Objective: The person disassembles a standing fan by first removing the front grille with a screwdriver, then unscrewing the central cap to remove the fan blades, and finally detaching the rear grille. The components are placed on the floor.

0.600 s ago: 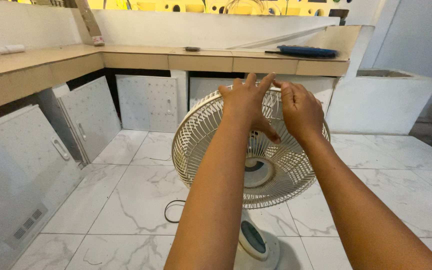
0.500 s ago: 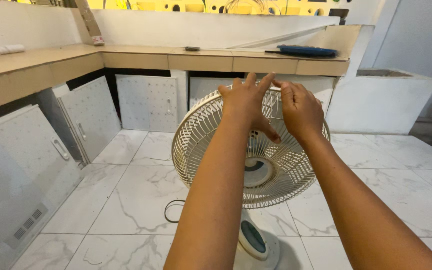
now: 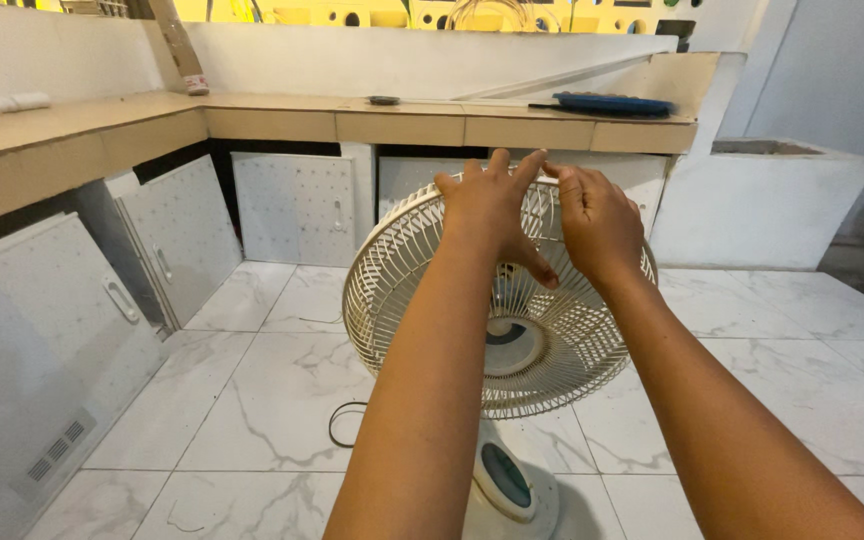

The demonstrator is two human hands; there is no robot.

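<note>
- Hands first: we see the left hand (image 3: 492,212) lying on the upper front of the fan guard (image 3: 402,290), fingers spread and flat against the wires, thumb pointing down toward the hub; its grip is open, clasping nothing.
- We see the right hand (image 3: 600,222) just beside it at the top of the same guard, fingers curled inward near the rim; whether that grip is pinching a wire or a clip there we cannot tell, since the back of the hand hides the fingertips.
- We note that the two hands nearly touch at their fingertips above the guard's top edge.
- We find the fan standing upright on the white marble-patterned floor (image 3: 252,400), its round cream guard facing us and its base (image 3: 512,490) with a bluish oval panel below, between our forearms.
- We see a dark cord (image 3: 342,425) looping on the floor to the left of the base.
- We see a tan worktop (image 3: 402,110) running along the wall behind, with a blue flat object (image 3: 607,101) lying on it to the right, well apart from the fan.
- We see white cabinet doors (image 3: 297,205) leaning under the worktop.
</note>
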